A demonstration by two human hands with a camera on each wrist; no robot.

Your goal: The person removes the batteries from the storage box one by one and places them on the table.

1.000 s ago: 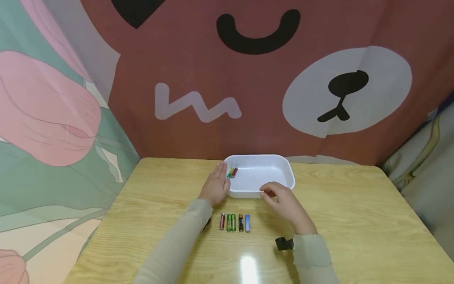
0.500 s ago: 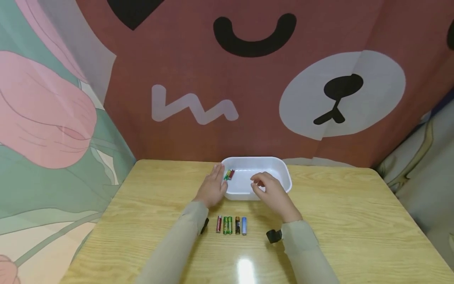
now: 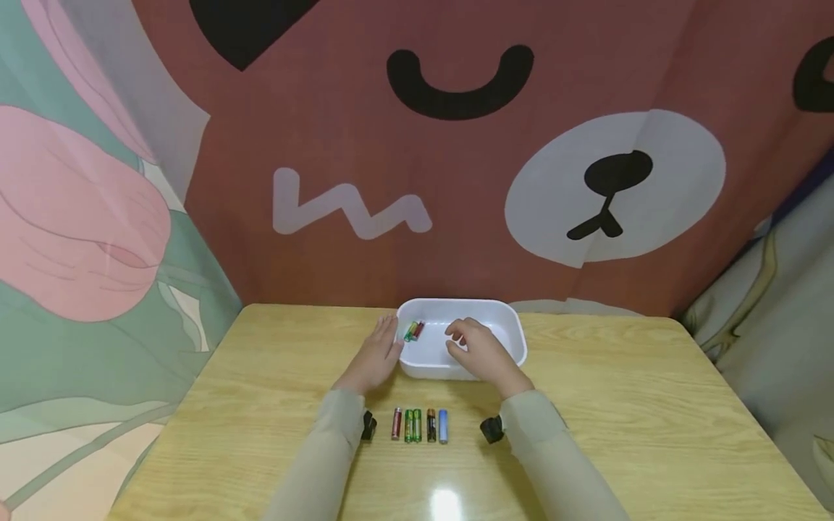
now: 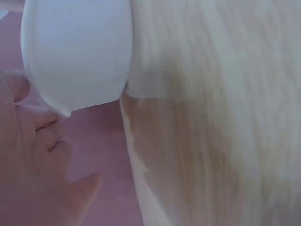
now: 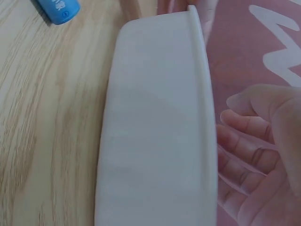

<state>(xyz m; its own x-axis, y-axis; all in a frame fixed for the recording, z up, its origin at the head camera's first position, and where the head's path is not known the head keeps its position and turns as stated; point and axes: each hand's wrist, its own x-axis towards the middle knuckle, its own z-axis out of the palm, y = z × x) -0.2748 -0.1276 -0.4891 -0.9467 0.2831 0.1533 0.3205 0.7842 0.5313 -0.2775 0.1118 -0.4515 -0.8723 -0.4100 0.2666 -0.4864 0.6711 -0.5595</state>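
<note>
A white plastic tray [image 3: 433,373] stands near the table's far edge. At its left end lie a green battery [image 3: 410,331] and a dark red battery [image 3: 418,331], close together. My left hand [image 3: 373,359] rests along the tray's left side, fingers stretched out. Over the tray's inside hovers my right hand [image 3: 485,352], fingers loosely bent and thumb apart, with nothing seen between them. In front of the tray a row of batteries lies on the wood: a dark red one [image 3: 396,424], two green ones [image 3: 413,425], a black and orange one [image 3: 431,425] and a blue one [image 3: 443,426].
The wooden table [image 3: 619,412] ends just behind the tray. Beyond it hangs a brown curtain [image 3: 326,275] with a bear print. A floral curtain [image 3: 85,362] closes off the left side, and a grey patterned one [image 3: 775,304] the right.
My right hand has moved left from the tray's front right rim to over its inside. The left hand stays at the tray's left side. The head view has shifted slightly upward.
</note>
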